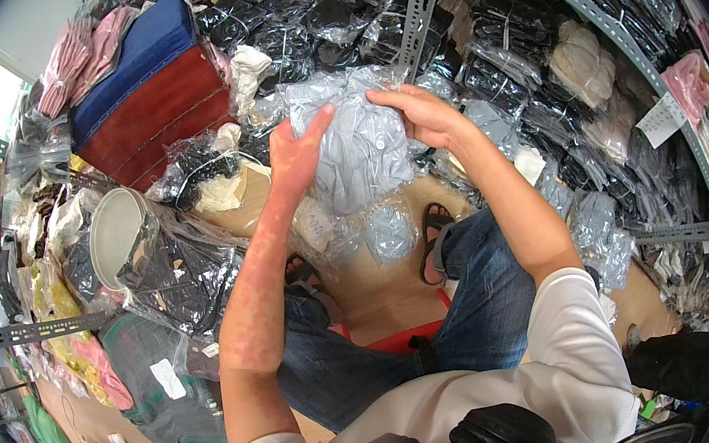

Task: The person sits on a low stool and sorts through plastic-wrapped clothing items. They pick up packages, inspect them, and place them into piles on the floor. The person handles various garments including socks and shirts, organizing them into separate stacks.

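Note:
A light blue-grey garment in a clear plastic bag (356, 155) is held up in front of me, its crumpled folds showing through the film. My left hand (299, 152) grips the bag's left edge, thumb lying on the front. On the opposite side, my right hand (424, 116) pinches the upper right edge, thumb on top and fingers behind. A white round button or tag (379, 144) shows on the garment. Below, on the wooden floor (370, 292), lie another bagged blue-grey bundle (390, 233) and a clear bag bearing handwriting (315, 226).
Dark bagged garments (318, 33) are piled ahead. A perforated metal post (424, 7) stands just beyond my right hand, with loaded shelving along the right. At left are a blue-and-red padded block (146, 94), a stack of round pale lids or plates (114, 238) and a dark green sack (155, 379).

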### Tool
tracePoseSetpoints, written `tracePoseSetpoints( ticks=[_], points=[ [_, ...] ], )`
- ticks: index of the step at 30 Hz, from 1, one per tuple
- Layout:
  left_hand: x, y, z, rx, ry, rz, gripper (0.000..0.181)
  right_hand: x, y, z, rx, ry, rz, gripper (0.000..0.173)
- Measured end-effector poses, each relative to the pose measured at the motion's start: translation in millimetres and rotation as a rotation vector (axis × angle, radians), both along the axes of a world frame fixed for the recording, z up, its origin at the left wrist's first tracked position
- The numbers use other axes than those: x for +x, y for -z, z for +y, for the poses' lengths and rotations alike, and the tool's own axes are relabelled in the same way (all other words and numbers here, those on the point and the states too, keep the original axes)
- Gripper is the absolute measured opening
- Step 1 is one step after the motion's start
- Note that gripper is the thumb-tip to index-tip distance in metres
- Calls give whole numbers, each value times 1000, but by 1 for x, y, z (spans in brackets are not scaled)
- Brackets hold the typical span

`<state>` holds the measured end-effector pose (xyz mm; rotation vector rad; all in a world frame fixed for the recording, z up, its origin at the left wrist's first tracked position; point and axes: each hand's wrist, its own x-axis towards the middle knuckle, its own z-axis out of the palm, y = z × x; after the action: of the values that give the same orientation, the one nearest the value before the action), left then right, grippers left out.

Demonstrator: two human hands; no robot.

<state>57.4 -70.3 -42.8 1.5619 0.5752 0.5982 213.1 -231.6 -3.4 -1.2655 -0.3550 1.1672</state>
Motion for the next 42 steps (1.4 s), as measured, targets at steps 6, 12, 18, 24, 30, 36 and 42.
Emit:
tracePoseSetpoints(
  ticks=[6,12,18,24,30,36,42],
  points=[
    [2,6,2,-77,9,-40,39,0,2,2,20,-7,7,30],
    [-1,-5,-2,-378,20,-142,37,-3,0,3,58,-22,-32,48],
    [-6,-14,22,-695,43,-264,38,-17,3,3,-155,-139,-186,65],
    [-5,-7,23,-661,69,-268,39,-17,13,9,-2,-201,-131,50],
    [-1,-2,30,-788,78,-279,40,-19,11,11,103,-190,-125,44],
    [1,-12,26,-843,174,-346,46,-5,14,4,98,-251,-188,46],
    [6,0,21,-840,214,-212,51,-7,13,4,97,-115,-260,47]
  ],
)
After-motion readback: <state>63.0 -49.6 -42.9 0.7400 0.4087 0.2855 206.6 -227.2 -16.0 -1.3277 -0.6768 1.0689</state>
